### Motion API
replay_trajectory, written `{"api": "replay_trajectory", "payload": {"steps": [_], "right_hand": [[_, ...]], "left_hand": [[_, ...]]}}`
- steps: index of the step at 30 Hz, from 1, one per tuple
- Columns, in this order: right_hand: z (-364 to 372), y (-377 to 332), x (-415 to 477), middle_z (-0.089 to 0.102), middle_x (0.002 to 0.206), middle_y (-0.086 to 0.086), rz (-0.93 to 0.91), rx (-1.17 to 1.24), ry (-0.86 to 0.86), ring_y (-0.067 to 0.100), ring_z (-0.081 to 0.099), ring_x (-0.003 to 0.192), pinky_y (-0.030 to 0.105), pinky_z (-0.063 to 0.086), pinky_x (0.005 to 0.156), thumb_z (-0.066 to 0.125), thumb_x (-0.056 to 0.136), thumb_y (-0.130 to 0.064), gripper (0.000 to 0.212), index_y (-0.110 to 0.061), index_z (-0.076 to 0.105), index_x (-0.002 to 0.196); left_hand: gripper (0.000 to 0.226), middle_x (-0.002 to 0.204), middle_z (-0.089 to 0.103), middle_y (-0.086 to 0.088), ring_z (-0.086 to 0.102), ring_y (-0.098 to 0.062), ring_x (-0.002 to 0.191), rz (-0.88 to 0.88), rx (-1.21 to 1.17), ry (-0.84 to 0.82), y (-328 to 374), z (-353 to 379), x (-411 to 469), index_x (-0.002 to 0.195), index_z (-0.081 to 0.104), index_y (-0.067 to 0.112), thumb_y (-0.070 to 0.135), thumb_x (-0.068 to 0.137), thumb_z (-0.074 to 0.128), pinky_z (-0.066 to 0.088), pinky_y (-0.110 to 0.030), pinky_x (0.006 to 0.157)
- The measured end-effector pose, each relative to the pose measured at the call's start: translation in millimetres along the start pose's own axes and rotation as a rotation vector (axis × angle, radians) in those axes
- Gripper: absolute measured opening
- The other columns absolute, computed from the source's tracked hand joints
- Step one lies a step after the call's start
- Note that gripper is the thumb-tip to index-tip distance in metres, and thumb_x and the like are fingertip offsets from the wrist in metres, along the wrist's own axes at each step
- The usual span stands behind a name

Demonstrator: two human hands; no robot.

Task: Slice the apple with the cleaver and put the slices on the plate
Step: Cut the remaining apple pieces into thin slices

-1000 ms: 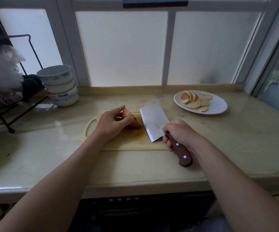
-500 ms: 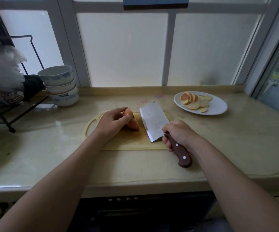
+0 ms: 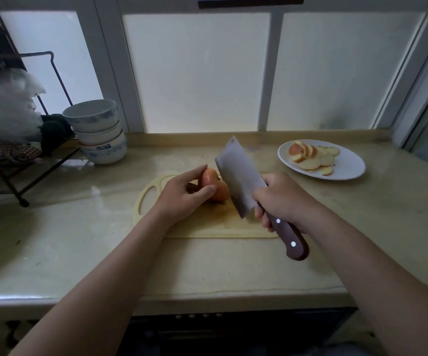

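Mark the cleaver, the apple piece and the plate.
cleaver (image 3: 236,178): head view, middle of the blade's flat side.
apple piece (image 3: 220,192): head view, red skin next to the blade.
plate (image 3: 350,164): head view, bare white part on its right side.

The bench (image 3: 79,240) is a pale beige, glossy slab, kinda stone-looking. Sitting on it: a yellowish board (image 3: 207,224) in the middle, a white plate (image 3: 348,170) well off to the right near the back, a stack of bowls (image 3: 100,134) back left, and a black wire rack (image 3: 15,186) just beside them.
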State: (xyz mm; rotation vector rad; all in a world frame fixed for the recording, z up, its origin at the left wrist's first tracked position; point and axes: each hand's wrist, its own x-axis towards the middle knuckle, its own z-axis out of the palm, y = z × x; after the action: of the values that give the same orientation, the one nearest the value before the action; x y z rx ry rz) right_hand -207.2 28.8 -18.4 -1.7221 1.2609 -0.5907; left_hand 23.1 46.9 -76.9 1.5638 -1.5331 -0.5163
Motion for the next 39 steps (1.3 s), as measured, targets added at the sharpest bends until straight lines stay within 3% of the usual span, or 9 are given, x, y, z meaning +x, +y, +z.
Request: {"api": "replay_trajectory", "payload": {"steps": [7,12,24,39], "right_hand": [[-4,-29,-3,0.069,0.082,0.008,-0.22,-0.347,0.065,0.014,0.068,0.049,0.034,0.061,0.051,0.043,0.097,-0.013,0.031,-0.026,0.056,0.121],[-6,-35,-5,0.068,0.085,0.004,-0.269,-0.442,0.083,0.017,0.071,0.053,0.042,0.065,0.06,0.044,0.099,-0.014,0.041,-0.026,0.054,0.136],[-8,-34,-5,0.067,0.084,0.004,-0.266,-0.434,0.091,0.013,0.069,0.05,0.025,0.054,0.048,0.045,0.1,-0.014,0.038,-0.024,0.055,0.136],[-9,-37,-10,0.065,0.082,-0.001,-0.26,-0.466,0.061,0.015,0.07,0.051,0.026,0.056,0.048,0.045,0.101,-0.013,0.039,-0.026,0.055,0.137]], "left_hand": [[0.068,0.132,0.059,0.01,0.064,-0.007,0.102,0.021,0.049,0.021,-4,1,1,0.148,0.046,0.037,0.043,0.086,0.075,0.053,-0.023,0.086],[0.057,0.129,0.059,0.004,0.064,-0.012,0.104,0.029,0.037,0.014,-3,2,0,0.14,0.047,0.046,0.042,0.089,0.073,0.057,-0.035,0.092],[0.061,0.125,0.059,0.007,0.063,-0.007,0.1,0.021,0.065,0.026,-5,5,2,0.138,0.046,0.049,0.046,0.085,0.076,0.057,-0.036,0.091],[0.063,0.124,0.06,0.006,0.063,-0.012,0.105,0.005,0.066,0.025,-7,5,4,0.144,0.047,0.041,0.047,0.087,0.073,0.056,-0.04,0.096]]}}
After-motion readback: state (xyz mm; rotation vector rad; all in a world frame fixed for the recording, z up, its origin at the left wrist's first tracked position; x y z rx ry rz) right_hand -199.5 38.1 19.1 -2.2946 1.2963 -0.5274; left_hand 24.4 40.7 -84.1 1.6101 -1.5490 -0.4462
